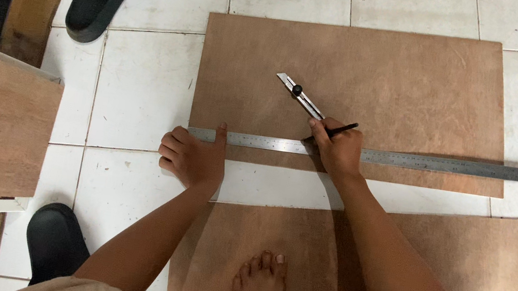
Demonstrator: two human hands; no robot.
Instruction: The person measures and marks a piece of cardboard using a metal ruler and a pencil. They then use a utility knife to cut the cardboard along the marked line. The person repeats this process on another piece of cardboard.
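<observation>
The left hand point(191, 158) was half-curled, its thumb pressing a long steel ruler point(412, 160) flat across a brown board point(385, 75) on white tiles point(142, 82). The right hand point(338, 149) gripped a black pencil point(336, 129) at the ruler's edge. A cutter point(300, 94) lay on the board, just beyond the pencil.
</observation>
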